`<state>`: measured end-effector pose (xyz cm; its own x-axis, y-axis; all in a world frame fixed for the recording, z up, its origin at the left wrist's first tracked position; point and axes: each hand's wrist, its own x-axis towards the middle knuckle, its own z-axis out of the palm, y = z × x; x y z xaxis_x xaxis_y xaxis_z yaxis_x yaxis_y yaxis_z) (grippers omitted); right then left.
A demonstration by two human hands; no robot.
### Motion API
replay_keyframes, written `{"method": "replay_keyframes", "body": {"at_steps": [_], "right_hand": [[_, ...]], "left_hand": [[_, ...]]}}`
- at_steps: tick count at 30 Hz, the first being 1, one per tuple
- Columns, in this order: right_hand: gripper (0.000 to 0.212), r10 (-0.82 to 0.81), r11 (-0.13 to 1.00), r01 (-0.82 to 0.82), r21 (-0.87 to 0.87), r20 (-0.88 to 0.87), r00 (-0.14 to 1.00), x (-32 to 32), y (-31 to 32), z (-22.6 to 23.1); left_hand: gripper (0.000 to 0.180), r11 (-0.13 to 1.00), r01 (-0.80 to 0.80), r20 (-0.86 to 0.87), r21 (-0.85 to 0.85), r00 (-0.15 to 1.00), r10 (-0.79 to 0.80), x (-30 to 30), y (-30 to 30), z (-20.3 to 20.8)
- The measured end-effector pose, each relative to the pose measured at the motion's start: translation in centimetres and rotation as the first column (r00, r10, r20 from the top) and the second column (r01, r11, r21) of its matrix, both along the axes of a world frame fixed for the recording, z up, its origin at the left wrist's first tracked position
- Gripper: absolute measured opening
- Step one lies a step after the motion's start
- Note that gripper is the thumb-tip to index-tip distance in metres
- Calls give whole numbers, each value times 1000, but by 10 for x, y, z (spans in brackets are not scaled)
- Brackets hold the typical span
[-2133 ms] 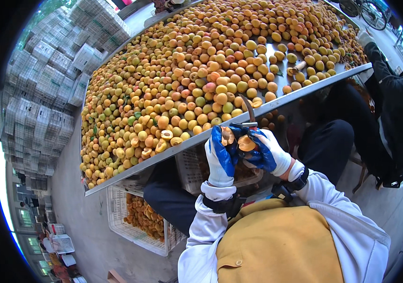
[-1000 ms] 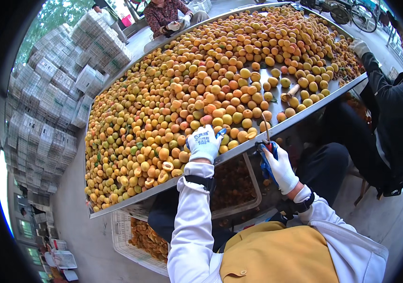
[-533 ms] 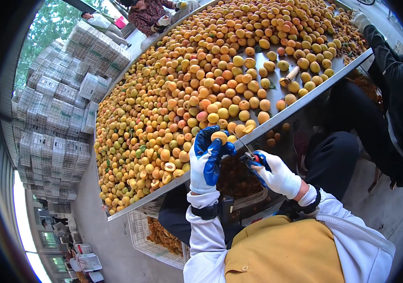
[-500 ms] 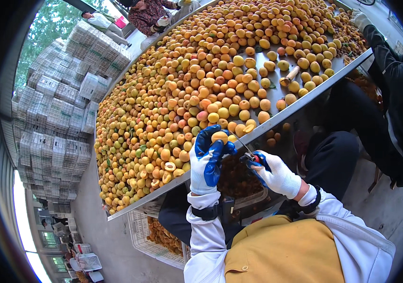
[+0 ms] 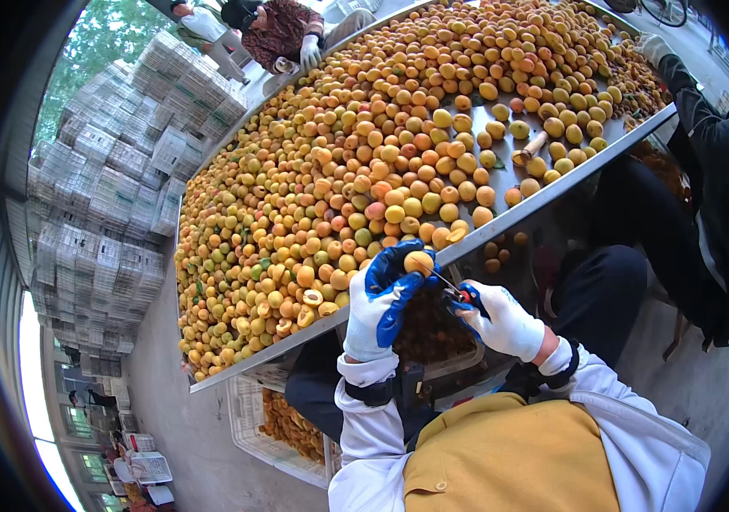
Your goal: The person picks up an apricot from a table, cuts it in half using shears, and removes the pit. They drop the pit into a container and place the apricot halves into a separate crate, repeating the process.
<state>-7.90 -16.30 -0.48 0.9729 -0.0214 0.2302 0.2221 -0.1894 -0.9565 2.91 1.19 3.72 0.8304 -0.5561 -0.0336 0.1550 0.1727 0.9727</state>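
Note:
My left hand (image 5: 379, 300), in a white glove with blue-coated fingers, grips an orange-yellow apricot (image 5: 419, 262) over the near edge of the table. In my right hand (image 5: 492, 317), gloved the same way, is a small knife with a red and dark handle. Its thin blade (image 5: 444, 280) points up and left and reaches the apricot; whether it has gone into the flesh I cannot tell. A wide heap of apricots (image 5: 322, 183) covers the metal table right beyond my hands. Some cut halves (image 5: 312, 297) lie near its front edge.
The metal table rim (image 5: 543, 189) runs diagonally past my hands. Below it stands a white crate (image 5: 249, 427) with apricot pieces. A wooden-handled tool (image 5: 535, 145) lies among the fruit. Co-workers sit at the far side (image 5: 283, 34) and at right (image 5: 723, 171). Crates are stacked (image 5: 95, 205) at left.
The knife blade has come up to the apricot, and my left hand has shifted slightly right and down with the fruit. Across the table, a co-worker leans further in.

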Motion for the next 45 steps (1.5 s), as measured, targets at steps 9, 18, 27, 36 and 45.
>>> {"method": "replay_keyframes", "body": {"at_steps": [9, 18, 27, 36, 45], "right_hand": [[12, -52, 990, 44, -135, -55, 997, -3, 2, -13], [24, -211, 977, 211, 14, 66, 975, 3, 27, -29], [25, 436, 549, 44, 835, -331, 837, -4, 28, -38], [18, -54, 942, 86, 324, -108, 993, -5, 40, -52], [23, -31, 879, 115, 463, -185, 982, 8, 4, -49]], "left_hand": [[34, 993, 76, 125, 93, 988, -88, -13, -11, 3], [32, 993, -28, -5, -119, 1000, 27, -30, -32, -41], [24, 995, -78, -58, -65, 996, 75, -31, -18, -41], [36, 986, -118, -18, -113, 993, 117, -34, -12, -44], [32, 905, -284, 795, 316, 600, -89, -53, -9, -61]]}}
